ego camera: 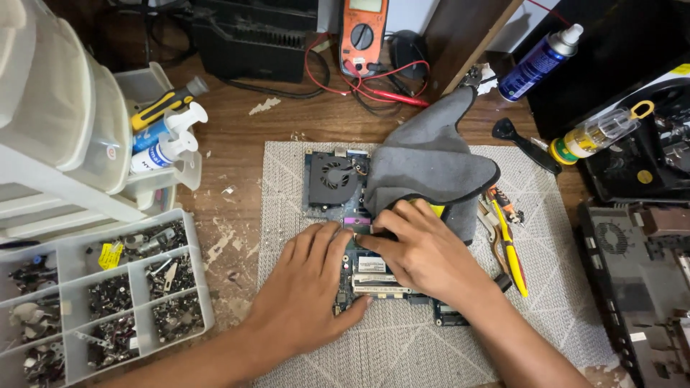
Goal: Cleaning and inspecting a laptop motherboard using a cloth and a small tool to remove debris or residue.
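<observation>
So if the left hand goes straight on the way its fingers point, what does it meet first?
Probably the right hand: the left hand points up and right across the board, and its fingertips nearly touch it. Depth is unclear.

An orange multimeter point(364, 36) with a pale rectangular screen lies at the desk's far edge. A blue spray can point(539, 63) with a printed label lies toward the far right corner.

Electronics repair workshop: multimeter point(363, 34), screw organizer point(108, 294), motherboard point(338, 187).
</observation>
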